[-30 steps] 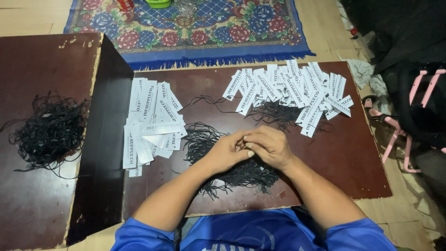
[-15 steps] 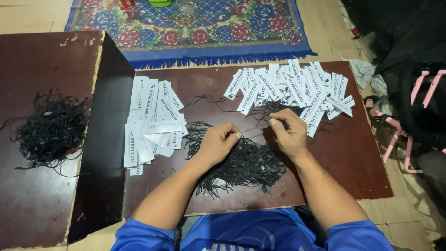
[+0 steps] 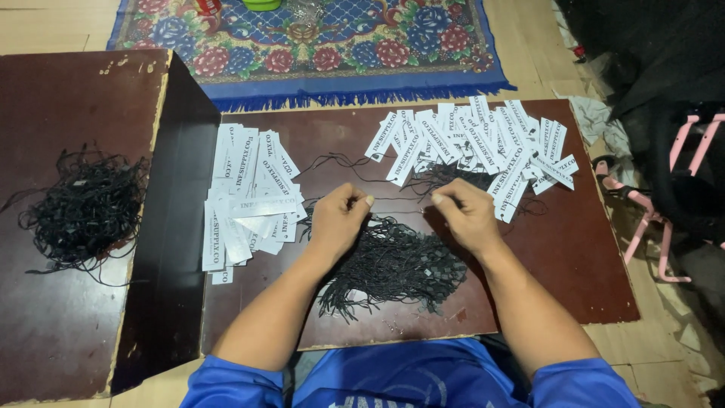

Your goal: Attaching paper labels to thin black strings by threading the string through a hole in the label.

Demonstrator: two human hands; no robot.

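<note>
Left hand (image 3: 338, 219) and right hand (image 3: 467, 214) each pinch one cord (image 3: 400, 199) end; strung tags (image 3: 249, 193) stacked left, loose tags (image 3: 483, 143) and cords (image 3: 393, 264) remain.

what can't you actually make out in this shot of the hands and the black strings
Head view only:
- Left hand and right hand: a thin string seems stretched between the pinched fingertips; its ends are hidden by the fingers.
- Pile of black strings: too tangled to count.
- Right spread of white tags: overlapping, some covered.
- Green object on the rug: cut off by the top edge.
</note>
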